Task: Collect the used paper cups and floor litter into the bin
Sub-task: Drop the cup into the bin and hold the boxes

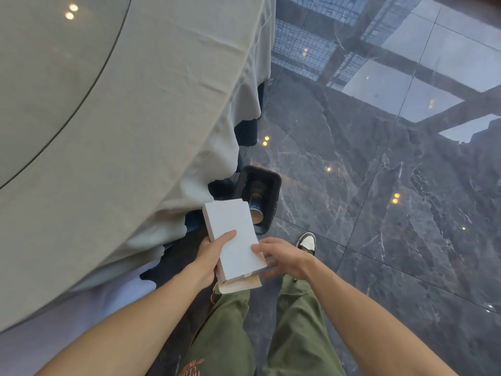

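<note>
A flat white cardboard box [235,234] is held in front of me at waist height, its far end pointing toward the bin. My left hand [210,256] grips its left edge with the thumb on top. My right hand [282,257] holds its right edge with fingers spread underneath. A black rectangular bin [273,185] stands on the floor just beyond the box, beside the tablecloth. Inside the bin lie dark blue paper cups [256,206], stacked on their side with an open mouth toward me.
A round table draped in a grey-green cloth [122,131] fills the left half, its hem reaching near the floor. Glossy dark marble floor [379,199] stretches to the right. My green trousers and one shoe [306,242] show below the hands.
</note>
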Demonstrator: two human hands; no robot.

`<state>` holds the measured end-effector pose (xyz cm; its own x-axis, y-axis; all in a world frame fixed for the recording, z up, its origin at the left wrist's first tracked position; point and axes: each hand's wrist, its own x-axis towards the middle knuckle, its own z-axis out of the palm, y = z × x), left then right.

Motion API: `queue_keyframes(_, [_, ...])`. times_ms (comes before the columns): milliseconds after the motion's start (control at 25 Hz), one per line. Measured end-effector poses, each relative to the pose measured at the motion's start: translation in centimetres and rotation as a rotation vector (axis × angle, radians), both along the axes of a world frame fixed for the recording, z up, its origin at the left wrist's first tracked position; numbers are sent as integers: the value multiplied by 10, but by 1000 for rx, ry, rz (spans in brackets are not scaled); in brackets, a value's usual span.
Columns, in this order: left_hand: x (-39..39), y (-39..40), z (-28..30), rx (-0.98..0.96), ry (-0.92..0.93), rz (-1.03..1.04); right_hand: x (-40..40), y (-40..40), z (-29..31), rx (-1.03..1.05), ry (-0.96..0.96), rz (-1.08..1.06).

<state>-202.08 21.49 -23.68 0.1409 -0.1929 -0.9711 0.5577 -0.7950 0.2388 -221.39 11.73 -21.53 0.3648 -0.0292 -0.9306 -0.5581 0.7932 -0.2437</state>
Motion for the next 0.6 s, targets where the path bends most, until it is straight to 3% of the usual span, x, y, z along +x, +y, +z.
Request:
queue_keyframes(200, [-1,6,-11,-26,143,47,-8,-1,-6,101,-43,7])
queue_keyframes(400, [-8,-21,-35,-62,148,21,-11,-5,-40,100,-38,-326])
queue_keyframes(480, [-4,-32,-51,-66,148,20,-7,-10,-59,56,38,-373])
queue_keyframes(600, [7,-37,-77,-10,94,90,0,-19,-93,-140,308,-312])
